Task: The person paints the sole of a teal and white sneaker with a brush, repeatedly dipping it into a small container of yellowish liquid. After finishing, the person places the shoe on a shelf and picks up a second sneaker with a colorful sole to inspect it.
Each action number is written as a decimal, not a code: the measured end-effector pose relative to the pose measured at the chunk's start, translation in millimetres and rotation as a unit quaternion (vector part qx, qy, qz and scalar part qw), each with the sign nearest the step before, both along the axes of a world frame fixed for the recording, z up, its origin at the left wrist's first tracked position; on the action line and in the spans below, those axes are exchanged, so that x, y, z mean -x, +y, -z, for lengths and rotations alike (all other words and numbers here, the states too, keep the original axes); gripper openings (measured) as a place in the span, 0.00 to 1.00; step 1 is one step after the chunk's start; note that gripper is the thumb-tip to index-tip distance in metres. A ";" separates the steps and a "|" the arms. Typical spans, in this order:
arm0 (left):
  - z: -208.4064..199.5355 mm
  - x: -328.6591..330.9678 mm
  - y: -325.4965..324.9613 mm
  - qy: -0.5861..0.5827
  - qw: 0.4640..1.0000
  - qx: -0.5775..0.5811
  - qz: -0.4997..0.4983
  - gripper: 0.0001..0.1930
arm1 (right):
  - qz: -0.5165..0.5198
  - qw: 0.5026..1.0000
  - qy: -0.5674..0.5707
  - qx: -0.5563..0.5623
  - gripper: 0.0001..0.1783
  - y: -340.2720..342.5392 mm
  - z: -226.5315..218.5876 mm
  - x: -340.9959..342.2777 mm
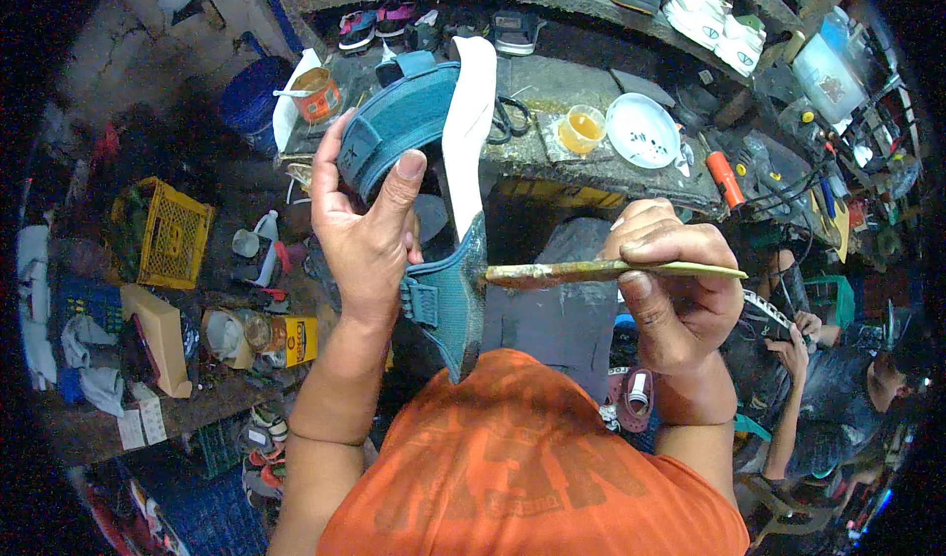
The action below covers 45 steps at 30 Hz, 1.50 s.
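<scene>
My left hand (360, 206) grips a teal strapped shoe upper (399, 128), held on its side with the thumb over the opening. A white strip (471, 113) runs along the bottom face of the upper, turned to the right. The lower end of that face is dark grey. My right hand (680, 285) pinches a thin, stained brush (562, 272) between thumb and fingers, lying level. Its tip meets, or almost meets, the dark grey part; the exact contact is too small to tell.
On the bench ahead stand a cup of amber liquid (581, 130), a white plate (613, 130) with dark bits, black scissors (510, 118) and an orange can (317, 96). White shoes (714, 29) rest on the shelf. A yellow crate (177, 236) lies left; another person (838, 408) works at right.
</scene>
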<state>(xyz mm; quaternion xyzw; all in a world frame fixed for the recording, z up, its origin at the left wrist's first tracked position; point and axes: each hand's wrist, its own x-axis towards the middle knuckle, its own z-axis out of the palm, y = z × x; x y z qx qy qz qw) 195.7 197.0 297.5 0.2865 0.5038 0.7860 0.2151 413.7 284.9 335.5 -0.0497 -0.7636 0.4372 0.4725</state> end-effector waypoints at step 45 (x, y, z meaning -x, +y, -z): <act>8.1 4.2 7.7 -0.004 1.000 -0.016 -0.009 0.32 | -0.023 0.995 -0.059 -0.083 0.15 -2.3 -2.0 -6.5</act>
